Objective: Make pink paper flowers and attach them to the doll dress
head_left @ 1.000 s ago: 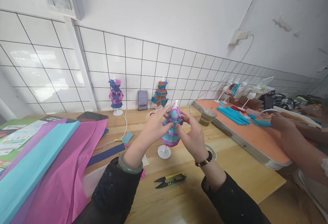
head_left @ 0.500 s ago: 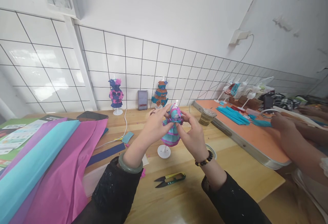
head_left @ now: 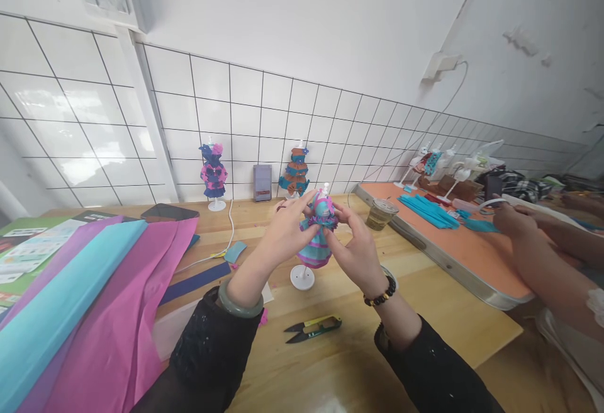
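A small dress form point(head_left: 315, 252) on a round white base wears a turquoise dress with pink-purple bands and a ruffled waist. It tilts slightly over the wooden table. My left hand point(head_left: 289, 227) grips it from the left, thumb at the waist ruffle and fingers behind. From the right, my right hand point(head_left: 355, 246) pinches the ruffle's edge between thumb and fingers. Parts of the bodice and the back of the form are hidden by my hands. Thread snips point(head_left: 313, 329) with dark blades lie on the table below the form.
Pink crepe paper point(head_left: 116, 299) and a turquoise sheet point(head_left: 70, 312) cover the left. Two dressed forms, one blue-pink point(head_left: 213, 172) and one brown-teal point(head_left: 296, 172), stand by the wall. A drink cup point(head_left: 381, 213) is right, beside an orange board point(head_left: 453, 246) where another person's hand point(head_left: 512, 219) works.
My right hand has shifted very slightly to the right at the waist ruffle. Both hands stay on the dress form. The other person's hand at the right has moved a little.
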A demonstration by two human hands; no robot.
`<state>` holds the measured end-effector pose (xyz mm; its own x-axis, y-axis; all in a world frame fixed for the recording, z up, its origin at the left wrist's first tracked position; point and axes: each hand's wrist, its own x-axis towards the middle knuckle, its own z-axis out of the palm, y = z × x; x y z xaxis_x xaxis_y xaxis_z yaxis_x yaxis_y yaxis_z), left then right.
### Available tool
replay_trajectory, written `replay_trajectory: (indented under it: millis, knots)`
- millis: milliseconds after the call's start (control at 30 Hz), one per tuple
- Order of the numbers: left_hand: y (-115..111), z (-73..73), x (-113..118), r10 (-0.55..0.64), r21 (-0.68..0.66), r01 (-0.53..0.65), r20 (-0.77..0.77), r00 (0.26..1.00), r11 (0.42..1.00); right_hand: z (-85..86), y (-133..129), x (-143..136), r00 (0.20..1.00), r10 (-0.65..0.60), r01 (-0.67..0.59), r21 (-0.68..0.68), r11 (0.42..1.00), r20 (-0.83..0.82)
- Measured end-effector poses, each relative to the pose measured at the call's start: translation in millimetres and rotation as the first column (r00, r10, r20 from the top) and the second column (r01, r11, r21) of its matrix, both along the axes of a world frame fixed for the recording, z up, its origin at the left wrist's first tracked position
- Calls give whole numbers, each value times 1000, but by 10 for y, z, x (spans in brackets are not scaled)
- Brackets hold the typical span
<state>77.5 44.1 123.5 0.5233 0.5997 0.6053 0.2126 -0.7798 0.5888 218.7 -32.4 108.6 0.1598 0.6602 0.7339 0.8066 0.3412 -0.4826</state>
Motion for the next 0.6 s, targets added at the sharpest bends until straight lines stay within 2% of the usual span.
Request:
replay_trajectory:
  millis: [600]
  knots:
    - [-12,-3,-6,-18,29,19,-29,999,999,-12,2,21,999,0,0,-11,1000,-40]
